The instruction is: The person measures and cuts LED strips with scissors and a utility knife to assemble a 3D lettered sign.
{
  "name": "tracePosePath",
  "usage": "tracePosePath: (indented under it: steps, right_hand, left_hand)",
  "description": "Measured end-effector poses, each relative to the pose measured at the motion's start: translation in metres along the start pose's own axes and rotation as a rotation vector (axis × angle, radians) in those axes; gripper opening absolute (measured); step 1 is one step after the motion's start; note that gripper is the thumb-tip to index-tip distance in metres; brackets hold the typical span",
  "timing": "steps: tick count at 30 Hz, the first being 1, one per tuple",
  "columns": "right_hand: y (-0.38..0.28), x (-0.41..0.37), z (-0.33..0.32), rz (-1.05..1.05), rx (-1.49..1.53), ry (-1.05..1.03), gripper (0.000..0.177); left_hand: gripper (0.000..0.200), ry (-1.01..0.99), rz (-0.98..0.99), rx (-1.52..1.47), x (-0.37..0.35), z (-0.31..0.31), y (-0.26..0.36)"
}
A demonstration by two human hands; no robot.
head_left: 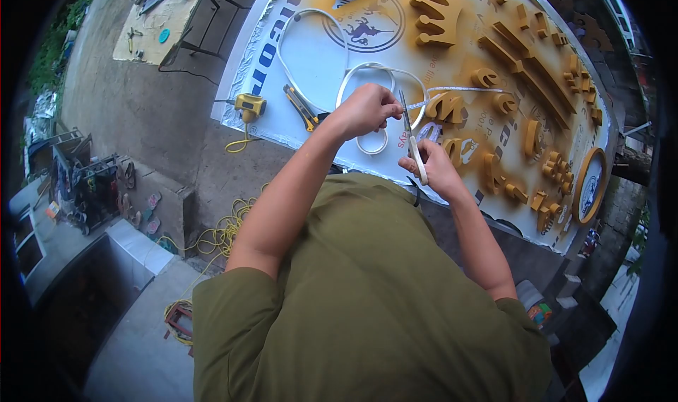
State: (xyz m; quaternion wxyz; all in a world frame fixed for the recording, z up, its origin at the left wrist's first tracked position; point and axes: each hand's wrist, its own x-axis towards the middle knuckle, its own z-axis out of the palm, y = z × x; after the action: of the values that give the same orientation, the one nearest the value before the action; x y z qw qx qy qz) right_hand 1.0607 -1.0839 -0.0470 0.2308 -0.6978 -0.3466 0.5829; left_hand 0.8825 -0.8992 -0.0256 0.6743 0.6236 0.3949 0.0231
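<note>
My right hand (434, 167) grips a pair of scissors (417, 156) by its white handles, blades pointing away from me. The blades stand right at the fingertips of my left hand (371, 110), which is closed in a pinch on a thin white strip (455, 89). Small marks run along this strip, and it stretches to the right over the board. A loop of white cable or strip (281, 45) lies coiled on the board beneath and left of my left hand. Gold raised letters (446, 108) stand just beyond my right hand.
The large printed board (265, 66) carries many gold shapes, including a crown (436, 17). Left of my hands lie yellow-black utility knives (302, 107). At its left edge hangs a yellow corded block (251, 106). Yellow cable (224, 234) is tangled on the floor.
</note>
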Motion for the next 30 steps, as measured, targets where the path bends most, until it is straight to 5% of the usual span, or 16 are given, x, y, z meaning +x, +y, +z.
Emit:
tracePosePath:
  steps: [16, 25, 30]
  right_hand:
    - [0.009, 0.005, 0.002, -0.04, 0.001, 0.026, 0.063]
    - [-0.007, 0.002, 0.001, 0.085, 0.131, -0.044, 0.041]
    - [-0.019, -0.001, -0.01, -0.052, 0.374, 0.042, 0.033]
  left_hand:
    - [0.021, 0.002, -0.005, -0.017, 0.0, -0.001, -0.001]
    - [0.022, -0.03, -0.025, -0.051, 0.0, -0.008, -0.007]
    - [0.02, -0.008, -0.042, -0.16, -0.008, -0.016, -0.02]
